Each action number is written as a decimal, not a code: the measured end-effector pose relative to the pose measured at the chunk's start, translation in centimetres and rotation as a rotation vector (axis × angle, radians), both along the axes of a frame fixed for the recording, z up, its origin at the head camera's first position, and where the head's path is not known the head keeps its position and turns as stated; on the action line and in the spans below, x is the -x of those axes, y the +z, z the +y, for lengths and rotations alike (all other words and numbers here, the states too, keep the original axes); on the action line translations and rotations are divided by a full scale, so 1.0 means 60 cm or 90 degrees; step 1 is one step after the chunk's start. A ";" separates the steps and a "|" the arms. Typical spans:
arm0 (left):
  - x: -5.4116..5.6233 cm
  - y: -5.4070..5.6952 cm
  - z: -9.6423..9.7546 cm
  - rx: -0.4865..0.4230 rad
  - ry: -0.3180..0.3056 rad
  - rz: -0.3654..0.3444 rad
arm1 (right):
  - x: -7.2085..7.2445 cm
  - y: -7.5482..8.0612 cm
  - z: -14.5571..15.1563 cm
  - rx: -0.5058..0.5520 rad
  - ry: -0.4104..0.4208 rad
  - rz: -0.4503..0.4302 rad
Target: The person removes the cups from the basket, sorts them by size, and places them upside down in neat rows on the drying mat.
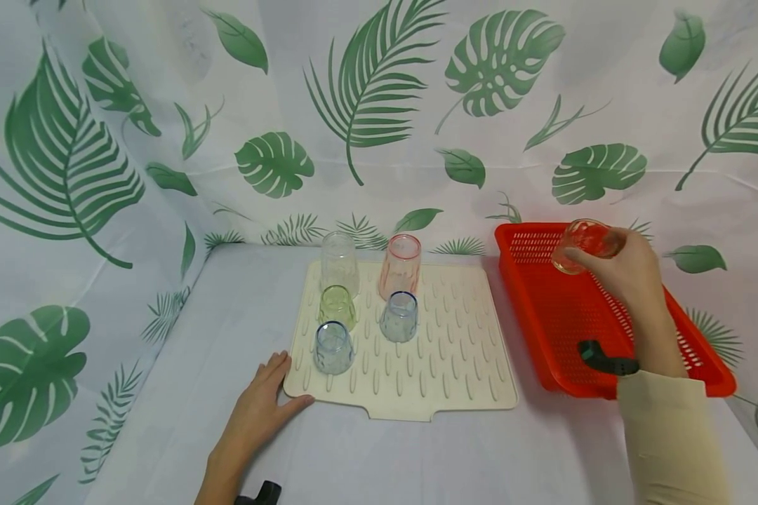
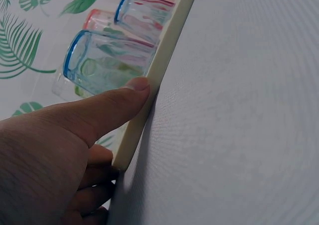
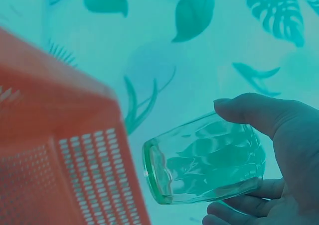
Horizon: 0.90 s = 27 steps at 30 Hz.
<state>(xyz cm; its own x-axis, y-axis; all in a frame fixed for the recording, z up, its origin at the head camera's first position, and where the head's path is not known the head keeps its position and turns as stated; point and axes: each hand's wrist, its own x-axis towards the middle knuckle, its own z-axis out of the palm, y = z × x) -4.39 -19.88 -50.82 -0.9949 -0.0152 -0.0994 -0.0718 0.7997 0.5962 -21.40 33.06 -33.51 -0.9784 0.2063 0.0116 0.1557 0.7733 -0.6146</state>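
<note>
My right hand [image 1: 632, 270] holds a small clear drinking glass [image 1: 582, 245] tilted on its side above the back of the red basket. In the right wrist view the thumb and fingers lie on opposite sides of the glass [image 3: 207, 160]. My left hand [image 1: 259, 403] rests at the front left corner of a cream drying mat [image 1: 455, 351], its thumb against the front edge. Upside down on the mat's left half stand a tall clear glass [image 1: 339, 263], a tall pink-rimmed glass [image 1: 399, 270], a small green glass [image 1: 337, 308] and two small blue-rimmed glasses [image 1: 333, 348].
The red perforated basket [image 1: 524, 315] stands to the right of the mat, partly hidden by my right arm. A white tablecloth [image 1: 183, 393] covers the table. Leaf-printed curtain [image 1: 391, 84] hangs behind and at the sides.
</note>
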 end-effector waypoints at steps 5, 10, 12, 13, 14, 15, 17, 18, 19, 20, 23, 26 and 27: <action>0.000 0.000 0.000 -0.001 0.003 -0.007 | -0.014 0.006 -0.022 -0.003 -0.010 0.040; 0.000 -0.001 -0.002 0.004 -0.003 0.005 | -0.031 0.009 -0.043 0.007 -0.019 0.087; -0.001 -0.002 -0.003 0.005 -0.005 0.013 | -0.038 0.009 -0.050 0.014 -0.019 0.109; -0.001 -0.002 -0.003 0.005 -0.006 0.017 | -0.042 0.009 -0.053 0.018 -0.017 0.119; -0.001 -0.002 -0.003 0.005 -0.007 0.020 | -0.046 0.008 -0.057 0.022 -0.018 0.129; -0.001 -0.002 -0.003 0.006 -0.007 0.021 | -0.049 0.008 -0.060 0.026 -0.021 0.135; -0.001 -0.003 -0.003 0.005 -0.008 0.021 | -0.055 0.006 -0.067 0.034 -0.026 0.149; -0.001 -0.004 -0.003 0.005 -0.008 0.020 | -0.057 0.005 -0.071 0.039 -0.031 0.155; -0.001 -0.004 -0.002 0.005 -0.010 0.020 | -0.060 0.004 -0.074 0.046 -0.035 0.161; 0.000 -0.004 -0.002 0.005 -0.010 0.019 | -0.062 0.003 -0.078 0.053 -0.037 0.168; 0.000 -0.005 -0.002 0.005 -0.011 0.019 | -0.071 -0.002 -0.088 0.071 -0.035 0.186; 0.001 -0.005 -0.002 0.005 -0.010 0.017 | -0.081 -0.006 -0.101 0.081 -0.034 0.197; 0.001 -0.005 -0.002 0.006 -0.010 0.016 | -0.084 -0.007 -0.105 0.083 -0.035 0.199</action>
